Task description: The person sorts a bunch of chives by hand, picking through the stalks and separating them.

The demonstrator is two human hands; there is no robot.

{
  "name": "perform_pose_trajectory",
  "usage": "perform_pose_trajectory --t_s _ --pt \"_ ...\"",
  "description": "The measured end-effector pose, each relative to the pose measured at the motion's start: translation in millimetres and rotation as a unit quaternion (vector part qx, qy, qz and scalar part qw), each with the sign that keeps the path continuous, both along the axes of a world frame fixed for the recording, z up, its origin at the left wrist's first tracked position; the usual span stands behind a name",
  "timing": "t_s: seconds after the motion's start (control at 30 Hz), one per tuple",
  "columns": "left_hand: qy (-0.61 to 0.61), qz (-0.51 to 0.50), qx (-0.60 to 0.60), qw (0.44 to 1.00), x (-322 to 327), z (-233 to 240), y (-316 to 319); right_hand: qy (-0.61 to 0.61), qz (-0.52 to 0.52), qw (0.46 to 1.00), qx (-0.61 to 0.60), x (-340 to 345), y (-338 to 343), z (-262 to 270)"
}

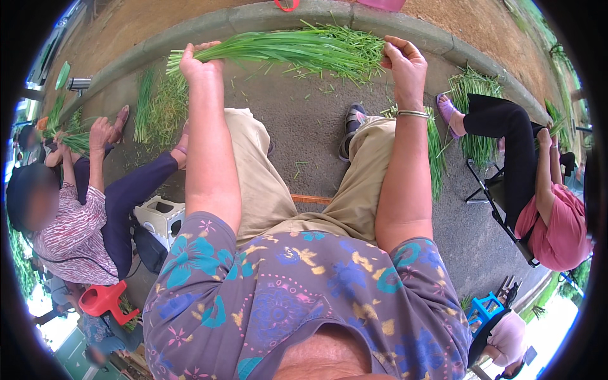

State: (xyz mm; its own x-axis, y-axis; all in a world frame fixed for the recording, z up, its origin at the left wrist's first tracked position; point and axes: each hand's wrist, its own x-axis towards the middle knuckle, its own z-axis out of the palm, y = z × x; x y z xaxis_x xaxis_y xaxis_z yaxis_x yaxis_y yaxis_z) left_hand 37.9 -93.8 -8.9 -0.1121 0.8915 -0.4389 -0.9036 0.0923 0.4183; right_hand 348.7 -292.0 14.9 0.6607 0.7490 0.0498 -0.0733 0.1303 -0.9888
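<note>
My left hand (203, 61) grips a bunch of garlic chives (285, 47) near its pale stem ends, which stick out to the left of the fist. The long flat green leaves stretch rightward over a heap of loose cut greens (354, 42) on the pavement. At the leaf tips is my right hand (403, 59), its thumb and fingers bent together. Whether a leaf is pinched between them cannot be made out. A bangle circles the right wrist.
A concrete kerb (190, 35) curves ahead. More greens lie on the left (166, 109) and by a neighbour's sandal (449, 114) on the right. People sit on both sides; the left one handles greens (76, 142). A white step stool (160, 218) stands at left.
</note>
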Motion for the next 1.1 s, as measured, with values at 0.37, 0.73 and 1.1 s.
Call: perform_pose_trajectory --t_s 0.37,0.73,1.1 --pt "-0.027 -0.007 -0.001 1.000 -2 2 -3 -0.059 0.113 0.990 -0.064 -7 -8 1" --pt "-0.027 -0.015 -0.013 0.999 4 5 -7 -0.105 0.162 0.977 -0.093 -18 -4 0" --pt "-0.033 -0.029 0.003 0.999 8 4 -8 -0.120 0.145 0.979 -0.072 -20 -2 -6"
